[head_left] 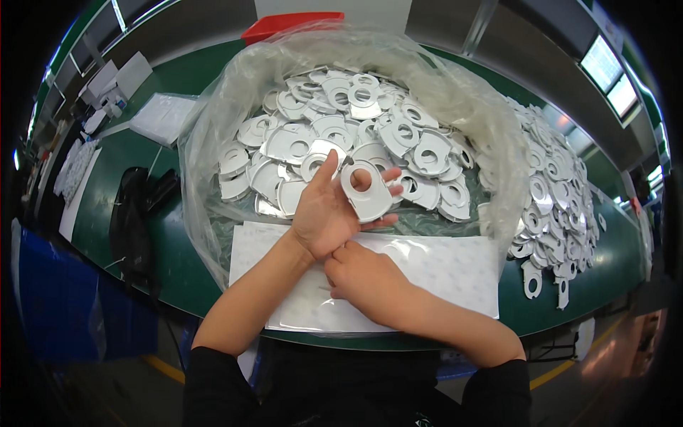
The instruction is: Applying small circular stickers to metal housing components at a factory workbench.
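Observation:
My left hand (326, 212) is turned palm up, with a flat white plastic part (375, 203) lying across its fingers. The part has a rounded end with a large round hole, through which a finger shows. Just below, next to the left wrist, my right hand (366, 279) is closed with its fingers curled under. Whatever it pinches, if anything, is hidden. Under it lies a stack of glossy white sheets (448, 274) at the table's near edge. Beyond both hands, a heap of similar white parts (334, 128) fills an opened clear plastic bag (213, 135).
More white parts (551, 192) are piled at the right of the green table (178, 270). A red bin (292, 25) stands at the back. On the left are a black object with a cable (134, 220), a packet of clear film (163, 117) and a blue container (78, 299).

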`<act>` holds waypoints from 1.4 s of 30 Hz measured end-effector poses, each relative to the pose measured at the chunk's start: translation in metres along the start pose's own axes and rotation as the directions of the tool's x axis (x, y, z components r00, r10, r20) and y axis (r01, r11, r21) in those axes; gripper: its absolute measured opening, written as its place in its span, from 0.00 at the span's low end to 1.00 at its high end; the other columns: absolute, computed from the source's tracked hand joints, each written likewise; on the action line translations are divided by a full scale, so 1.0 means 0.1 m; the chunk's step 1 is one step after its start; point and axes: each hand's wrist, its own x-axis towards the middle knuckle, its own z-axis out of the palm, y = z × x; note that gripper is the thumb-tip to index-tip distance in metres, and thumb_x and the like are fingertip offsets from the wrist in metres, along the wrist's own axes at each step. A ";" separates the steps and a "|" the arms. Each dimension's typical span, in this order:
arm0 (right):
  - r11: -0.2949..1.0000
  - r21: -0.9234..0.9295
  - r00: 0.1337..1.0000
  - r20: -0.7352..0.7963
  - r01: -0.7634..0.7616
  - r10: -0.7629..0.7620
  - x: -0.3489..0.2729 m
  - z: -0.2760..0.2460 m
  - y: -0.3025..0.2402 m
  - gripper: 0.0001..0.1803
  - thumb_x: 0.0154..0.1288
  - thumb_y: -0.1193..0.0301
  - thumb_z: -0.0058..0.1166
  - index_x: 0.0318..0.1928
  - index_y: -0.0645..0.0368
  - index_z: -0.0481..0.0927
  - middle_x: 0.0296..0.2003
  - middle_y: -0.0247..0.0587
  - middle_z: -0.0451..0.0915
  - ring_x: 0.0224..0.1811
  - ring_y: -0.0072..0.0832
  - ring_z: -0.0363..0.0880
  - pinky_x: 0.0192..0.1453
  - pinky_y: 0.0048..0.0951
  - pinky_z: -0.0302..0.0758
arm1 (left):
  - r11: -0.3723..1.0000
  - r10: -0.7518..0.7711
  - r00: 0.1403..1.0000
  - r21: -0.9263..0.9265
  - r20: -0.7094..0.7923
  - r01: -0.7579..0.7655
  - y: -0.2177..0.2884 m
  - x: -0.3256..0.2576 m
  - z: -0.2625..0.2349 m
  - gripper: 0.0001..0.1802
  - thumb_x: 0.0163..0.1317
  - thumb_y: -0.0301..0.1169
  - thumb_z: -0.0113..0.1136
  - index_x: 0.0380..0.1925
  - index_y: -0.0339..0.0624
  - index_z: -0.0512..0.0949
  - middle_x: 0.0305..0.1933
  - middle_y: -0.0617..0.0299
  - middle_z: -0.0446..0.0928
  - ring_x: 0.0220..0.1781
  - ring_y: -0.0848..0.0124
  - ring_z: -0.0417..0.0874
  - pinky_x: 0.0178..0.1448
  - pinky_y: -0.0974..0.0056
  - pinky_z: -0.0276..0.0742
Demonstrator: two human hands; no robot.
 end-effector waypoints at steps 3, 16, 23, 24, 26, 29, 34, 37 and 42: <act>0.999 -0.041 1.000 -0.017 -0.012 0.012 -0.14 0.06 -0.09 0.12 0.50 0.73 0.60 0.34 0.61 0.72 0.36 0.42 0.72 0.41 0.38 0.74 0.35 0.37 0.75 | 0.991 -0.132 0.991 0.001 0.020 0.132 -0.14 0.04 -0.20 0.29 0.70 0.56 0.26 0.39 0.45 0.72 0.61 0.45 0.66 0.53 0.56 0.76 0.34 0.60 0.82; 0.526 0.845 0.893 -0.310 0.102 0.325 -0.30 -0.62 0.48 0.03 0.66 0.74 0.50 0.35 0.61 0.74 0.30 0.30 0.72 0.28 0.18 0.71 0.33 0.19 0.69 | 0.956 -0.130 0.916 0.196 -0.380 0.217 -0.32 0.04 0.00 0.35 0.69 0.59 0.23 0.53 0.40 0.66 0.48 0.50 0.75 0.44 0.61 0.79 0.40 0.61 0.76; 0.507 0.860 0.793 -0.344 0.052 0.502 -0.25 -0.25 0.80 0.05 0.68 0.73 0.48 0.36 0.62 0.71 0.32 0.33 0.70 0.27 0.16 0.71 0.30 0.18 0.70 | 0.925 -0.189 0.953 0.282 -0.236 0.253 -0.31 0.03 -0.01 0.35 0.68 0.60 0.20 0.44 0.42 0.68 0.38 0.53 0.76 0.37 0.62 0.80 0.36 0.63 0.75; 0.448 0.893 0.815 -0.288 0.039 0.503 -0.24 -0.23 0.79 0.05 0.68 0.73 0.48 0.37 0.62 0.70 0.32 0.33 0.69 0.26 0.16 0.71 0.29 0.18 0.71 | 0.926 -0.187 0.958 0.285 -0.217 0.245 -0.32 0.03 -0.01 0.35 0.68 0.60 0.20 0.44 0.42 0.68 0.38 0.53 0.76 0.37 0.62 0.80 0.36 0.63 0.75; 0.387 0.922 0.833 -0.232 0.024 0.502 -0.23 -0.19 0.79 0.05 0.68 0.73 0.48 0.38 0.62 0.69 0.32 0.33 0.69 0.25 0.16 0.71 0.28 0.18 0.71 | 0.927 -0.187 0.962 0.289 -0.197 0.240 -0.32 0.03 -0.03 0.34 0.68 0.60 0.20 0.44 0.43 0.68 0.38 0.53 0.76 0.37 0.63 0.80 0.36 0.63 0.75; 0.400 0.917 0.842 -0.206 -0.012 0.498 -0.23 -0.17 0.79 0.04 0.68 0.74 0.47 0.38 0.62 0.69 0.32 0.34 0.69 0.25 0.17 0.71 0.29 0.18 0.72 | 0.928 -0.177 0.962 0.291 -0.209 0.234 -0.31 0.03 -0.03 0.34 0.69 0.60 0.20 0.43 0.43 0.68 0.38 0.53 0.76 0.36 0.63 0.80 0.35 0.63 0.75; 0.406 0.914 0.849 -0.232 0.022 0.475 -0.25 -0.18 0.80 0.04 0.67 0.75 0.47 0.37 0.64 0.70 0.34 0.35 0.68 0.25 0.17 0.72 0.30 0.19 0.72 | 0.922 -0.194 0.962 0.300 -0.193 0.246 -0.32 0.04 -0.05 0.36 0.69 0.60 0.19 0.43 0.42 0.69 0.37 0.53 0.76 0.36 0.63 0.80 0.35 0.63 0.75; 0.384 0.923 0.847 -0.212 0.011 0.488 -0.24 -0.19 0.80 0.05 0.67 0.75 0.48 0.36 0.64 0.71 0.35 0.35 0.68 0.25 0.18 0.72 0.30 0.19 0.73 | 0.919 -0.195 0.958 0.302 -0.209 0.253 -0.31 0.04 -0.03 0.36 0.68 0.60 0.19 0.43 0.42 0.70 0.37 0.53 0.77 0.36 0.63 0.81 0.35 0.63 0.75; 0.386 0.922 0.845 -0.213 0.009 0.490 -0.24 -0.19 0.80 0.05 0.67 0.75 0.48 0.35 0.65 0.71 0.35 0.35 0.67 0.26 0.18 0.72 0.30 0.19 0.73 | 0.912 -0.198 0.956 0.316 -0.216 0.260 -0.31 0.04 -0.01 0.37 0.69 0.59 0.18 0.43 0.41 0.71 0.37 0.52 0.77 0.36 0.63 0.81 0.35 0.63 0.75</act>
